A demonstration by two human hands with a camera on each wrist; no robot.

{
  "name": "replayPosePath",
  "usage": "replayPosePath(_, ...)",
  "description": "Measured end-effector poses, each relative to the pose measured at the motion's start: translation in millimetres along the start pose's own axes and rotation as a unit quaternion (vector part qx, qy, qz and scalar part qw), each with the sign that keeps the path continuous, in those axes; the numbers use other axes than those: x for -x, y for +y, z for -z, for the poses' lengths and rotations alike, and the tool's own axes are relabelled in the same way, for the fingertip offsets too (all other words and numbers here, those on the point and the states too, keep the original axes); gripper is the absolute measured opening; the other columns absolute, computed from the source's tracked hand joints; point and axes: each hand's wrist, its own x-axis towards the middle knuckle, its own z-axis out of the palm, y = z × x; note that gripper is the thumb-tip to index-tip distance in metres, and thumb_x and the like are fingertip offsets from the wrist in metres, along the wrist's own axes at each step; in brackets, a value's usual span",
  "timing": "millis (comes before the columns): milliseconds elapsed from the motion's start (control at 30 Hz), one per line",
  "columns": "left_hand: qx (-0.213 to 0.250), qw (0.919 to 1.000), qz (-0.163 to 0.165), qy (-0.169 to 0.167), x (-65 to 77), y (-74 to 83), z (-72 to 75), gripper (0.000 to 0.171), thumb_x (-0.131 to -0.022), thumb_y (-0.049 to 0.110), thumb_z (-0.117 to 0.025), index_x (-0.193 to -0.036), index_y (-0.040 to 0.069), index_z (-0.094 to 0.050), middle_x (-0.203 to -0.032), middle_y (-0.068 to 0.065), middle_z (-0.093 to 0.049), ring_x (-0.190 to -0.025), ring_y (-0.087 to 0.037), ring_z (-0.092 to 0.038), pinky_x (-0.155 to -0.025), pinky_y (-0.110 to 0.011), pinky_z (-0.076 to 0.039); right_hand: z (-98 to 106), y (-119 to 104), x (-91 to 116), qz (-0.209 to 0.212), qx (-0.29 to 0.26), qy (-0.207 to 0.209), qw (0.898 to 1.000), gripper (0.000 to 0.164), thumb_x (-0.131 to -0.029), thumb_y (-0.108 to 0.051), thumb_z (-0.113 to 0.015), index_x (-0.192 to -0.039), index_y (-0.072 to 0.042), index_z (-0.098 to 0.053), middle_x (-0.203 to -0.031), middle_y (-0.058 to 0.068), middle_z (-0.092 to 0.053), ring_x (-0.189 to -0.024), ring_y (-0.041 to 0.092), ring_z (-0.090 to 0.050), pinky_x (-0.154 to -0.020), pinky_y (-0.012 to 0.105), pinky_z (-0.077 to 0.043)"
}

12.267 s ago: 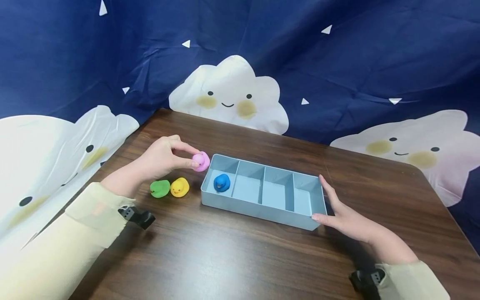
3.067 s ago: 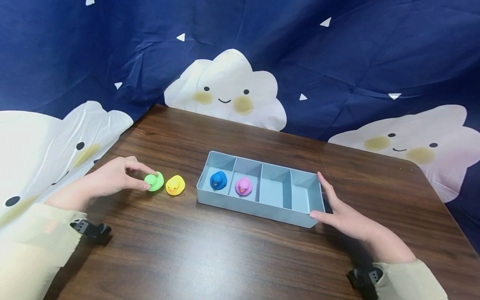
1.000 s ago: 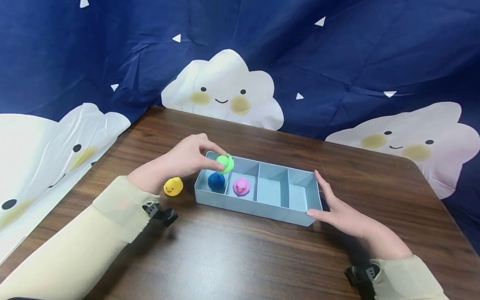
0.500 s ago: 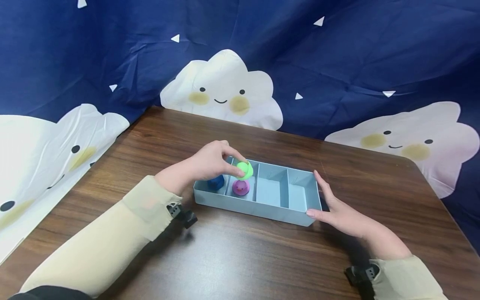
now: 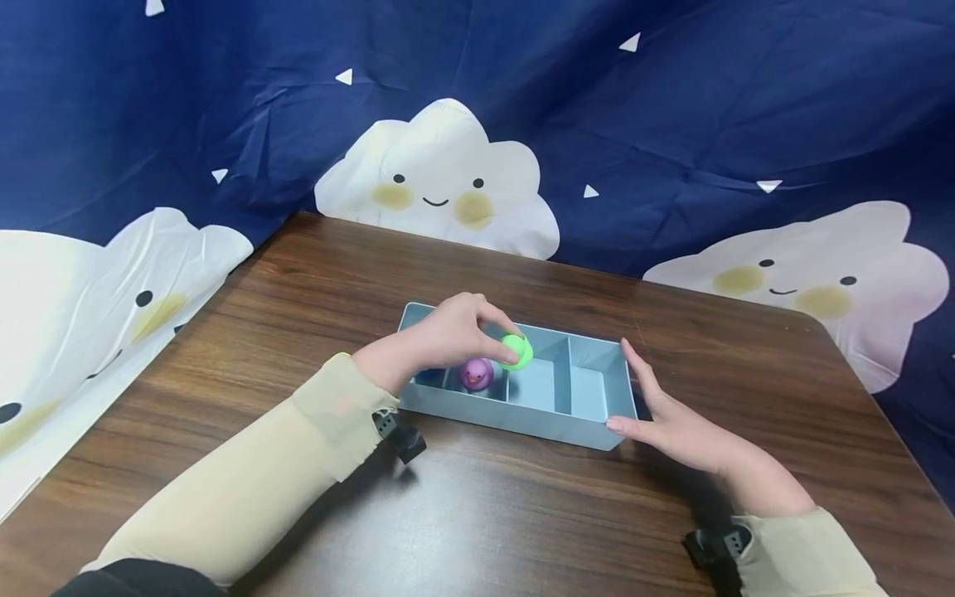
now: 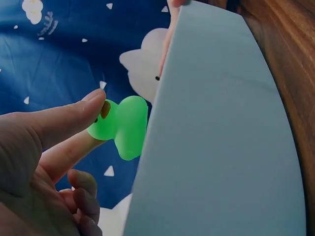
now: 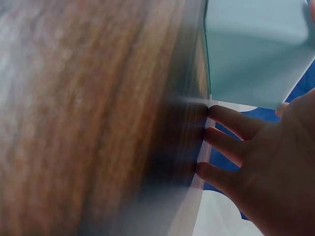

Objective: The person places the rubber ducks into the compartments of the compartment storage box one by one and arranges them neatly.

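Note:
My left hand (image 5: 457, 333) pinches a green rubber duck (image 5: 518, 353) between thumb and forefinger. The duck is over the third compartment from the left of a pale blue divided box (image 5: 515, 419). In the left wrist view the green duck (image 6: 131, 129) shows beyond the edge of the box wall (image 6: 211, 123). A pink rubber duck (image 5: 476, 376) sits in the second compartment. Only a sliver of the blue rubber duck (image 5: 430, 376) in the first compartment shows below my hand. My right hand (image 5: 682, 433) holds the box's right end, thumb at the front corner and forefinger at the back.
The box stands on a brown wooden table (image 5: 477, 522). A yellow rubber duck (image 5: 337, 357) is almost wholly hidden behind my left sleeve. A dark blue cloth (image 5: 477, 50) with clouds hangs behind the table. Each wrist wears a black camera strap.
Since the earliest frame, the pink duck has come into the second compartment. My left hand has then lifted the green duck from the table and carried it right over the box. The right hand stays put.

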Motion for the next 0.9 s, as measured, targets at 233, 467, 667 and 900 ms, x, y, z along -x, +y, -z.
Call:
replayPosePath(233,-0.003,0.9999,0.011,-0.001,-7.8,3.0,-11.8,0.025,-0.078,0.031,-0.085,-0.100,0.021,-0.080,-0.105,-0.006,-0.062,-0.092,-0.019,-0.049,-0.075,-0.032,-0.042,0,-1,-1,0.005,0.004,0.001,1.000,0.104,-0.094,-0.031,-0.066,-0.153,-0.040,0.019,-0.158,0.029,0.001,-0.142,0.051,-0.008,-0.098,0.076,-0.018)
replayPosePath(467,-0.004,0.9998,0.021,-0.006,-11.1,5.5,-18.3,0.026,-0.078,0.032,-0.085,-0.101,0.021,-0.080,-0.108,-0.008,-0.062,-0.093,-0.019,-0.049,-0.074,-0.032,-0.042,0,-1,-1,0.007,0.003,0.001,1.000,0.104,-0.094,-0.031,-0.066,-0.152,-0.041,0.019,-0.159,0.028,0.003,-0.142,0.051,-0.007,-0.099,0.076,-0.017)
replayPosePath(667,0.002,0.9996,0.022,-0.015,-13.4,5.8,-25.1,0.026,-0.079,0.032,-0.085,-0.102,0.023,-0.079,-0.108,-0.008,-0.062,-0.092,-0.018,-0.049,-0.072,-0.032,-0.044,-1,-2,0,-0.001,0.002,0.000,1.000,0.104,-0.094,-0.032,-0.066,-0.153,-0.040,0.020,-0.158,0.030,0.002,-0.141,0.052,-0.008,-0.098,0.076,-0.018)
replayPosePath(900,0.007,0.9996,0.016,-0.023,-16.3,7.1,-32.4,0.027,-0.079,0.031,-0.084,-0.105,0.022,-0.079,-0.103,0.005,-0.064,-0.096,-0.016,-0.052,-0.075,-0.029,-0.045,-1,-1,0,-0.002,0.004,0.001,1.000,0.104,-0.094,-0.032,-0.066,-0.153,-0.040,0.020,-0.157,0.031,-0.003,-0.141,0.052,-0.010,-0.099,0.075,-0.020)
